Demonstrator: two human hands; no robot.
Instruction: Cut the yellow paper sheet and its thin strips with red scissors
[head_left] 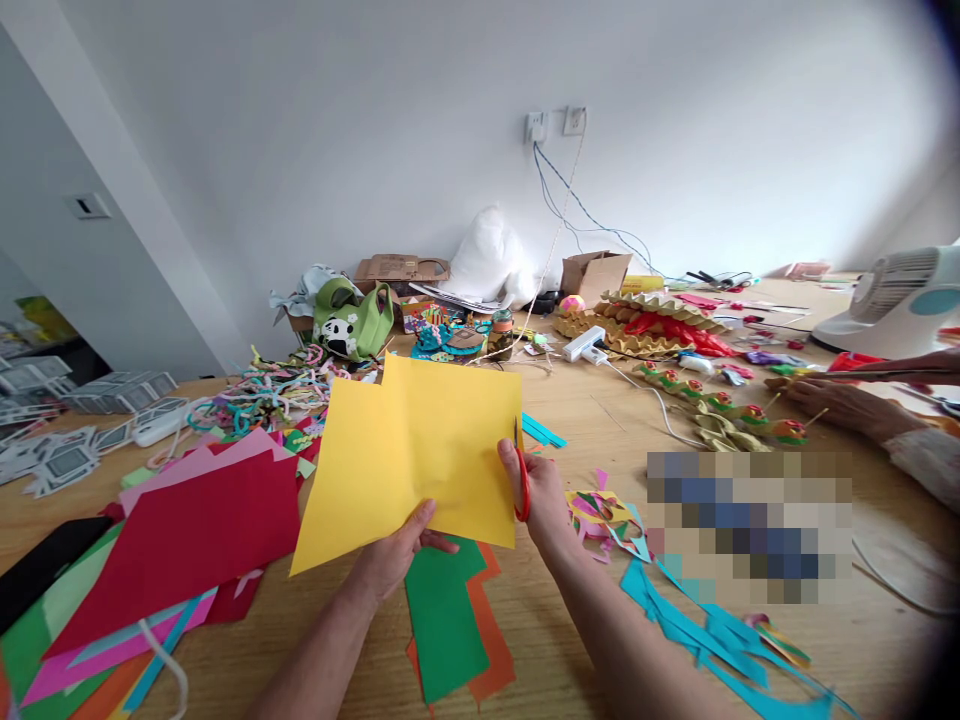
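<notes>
A creased sheet of yellow paper (457,430) is held up in front of me, with a step cut into its top edge. My left hand (401,550) pinches its lower edge, thumb on the near face and fingers behind. At the sheet's right edge, my right hand (541,500) is closed around red-handled scissors (523,485). Their dark blade points up along that edge, partly hidden by the thumb. Below the sheet, green paper (446,620) lies over orange paper (495,660), both with cut outlines.
Red paper (187,530) tops a stack at left, beside a black phone (49,565). Blue scraps (705,630) lie at right. A co-worker's hand (840,405) works near a white fan (892,300). A power strip (585,343) trails a cable.
</notes>
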